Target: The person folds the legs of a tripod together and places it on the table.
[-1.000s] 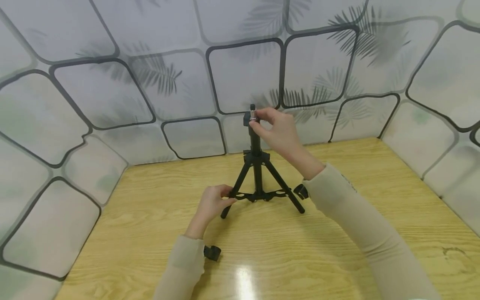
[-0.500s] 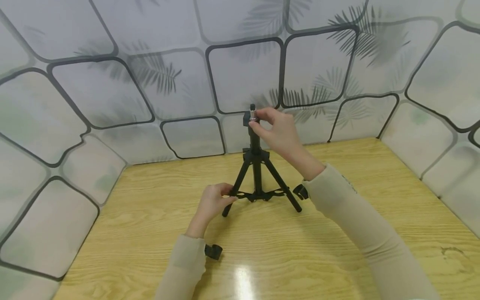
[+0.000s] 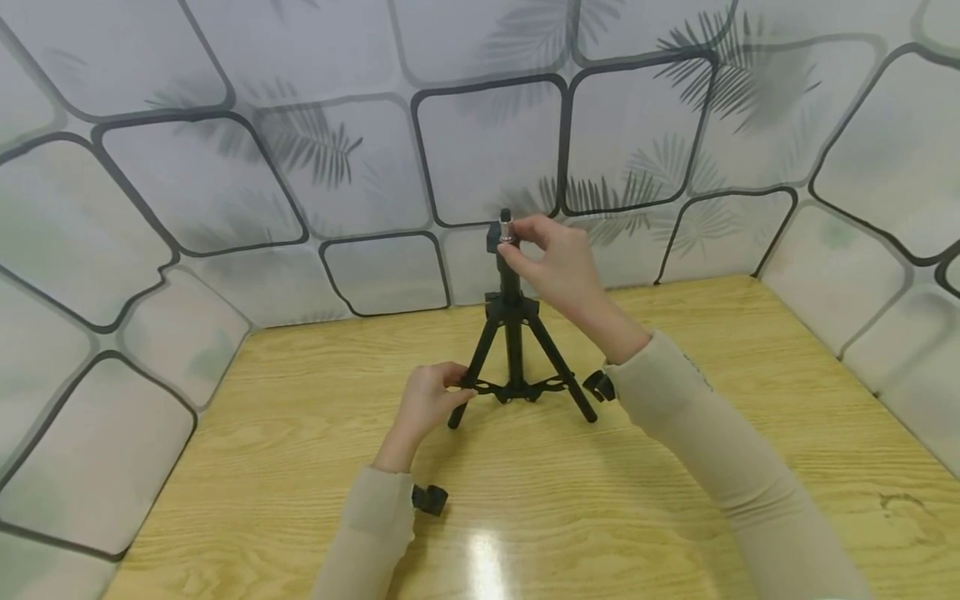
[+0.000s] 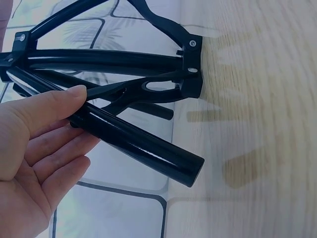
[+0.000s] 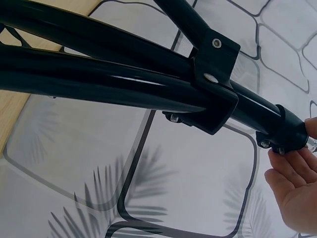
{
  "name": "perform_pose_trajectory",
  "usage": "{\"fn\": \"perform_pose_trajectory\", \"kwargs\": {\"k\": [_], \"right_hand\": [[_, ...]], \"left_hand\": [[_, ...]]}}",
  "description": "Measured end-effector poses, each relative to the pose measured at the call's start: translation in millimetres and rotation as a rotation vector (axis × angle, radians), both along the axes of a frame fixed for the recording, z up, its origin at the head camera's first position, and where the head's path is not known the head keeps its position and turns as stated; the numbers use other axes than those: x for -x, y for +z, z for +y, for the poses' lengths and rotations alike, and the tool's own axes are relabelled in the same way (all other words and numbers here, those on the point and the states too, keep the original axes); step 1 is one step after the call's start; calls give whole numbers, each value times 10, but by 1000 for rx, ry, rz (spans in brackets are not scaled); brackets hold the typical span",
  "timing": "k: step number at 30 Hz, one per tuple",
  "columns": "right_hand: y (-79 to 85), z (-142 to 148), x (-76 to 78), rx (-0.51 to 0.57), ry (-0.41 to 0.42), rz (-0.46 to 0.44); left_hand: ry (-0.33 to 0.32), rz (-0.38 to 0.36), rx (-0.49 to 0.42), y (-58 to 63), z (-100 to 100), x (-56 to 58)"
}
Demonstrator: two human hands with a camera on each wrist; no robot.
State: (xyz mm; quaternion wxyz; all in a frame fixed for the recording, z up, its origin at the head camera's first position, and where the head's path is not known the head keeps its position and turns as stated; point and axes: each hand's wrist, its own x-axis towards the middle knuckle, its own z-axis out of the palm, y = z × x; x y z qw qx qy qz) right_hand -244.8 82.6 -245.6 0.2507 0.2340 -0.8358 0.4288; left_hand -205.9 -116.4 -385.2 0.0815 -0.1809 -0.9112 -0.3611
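A black tripod (image 3: 513, 333) stands on the wooden table with its legs part spread. My left hand (image 3: 427, 404) pinches the left leg (image 4: 141, 144) between thumb and fingers, a little above its foot. In the left wrist view, thumb and fingers lie on either side of the tube, beside the flat brace (image 4: 133, 89). Up at the tripod's top, my right hand (image 3: 558, 258) holds the silver stud (image 3: 506, 229) with thumb and index finger. The black collar (image 5: 292, 130) below the stud sits close to those fingers in the right wrist view.
The wooden table (image 3: 300, 467) meets a pale patterned backdrop (image 3: 487, 150) close behind the tripod. A small black device (image 3: 431, 500) shows at the left cuff, and another black device (image 3: 600, 385) at the right cuff.
The left and right legs have drawn slightly inward, the left hand shifting a little right and up with its leg. The right hand stays at the top.
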Motion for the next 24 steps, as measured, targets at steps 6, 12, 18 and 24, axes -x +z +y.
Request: {"fn": "perform_pose_trajectory", "kwargs": {"k": [6,12,18,24], "right_hand": [[4,-5,-21,-7,-3,-3],[1,-10,-33,9,4,25],[2,-12,-48,6,2,31],[7,-13,-57,-6,-5,36]], "left_hand": [[16,-17,5,-7,17,6],[21,-12,-15,-10,35,17],[37,2,-19,-12,70,26],[35,46,-38,-14,102,37]]}}
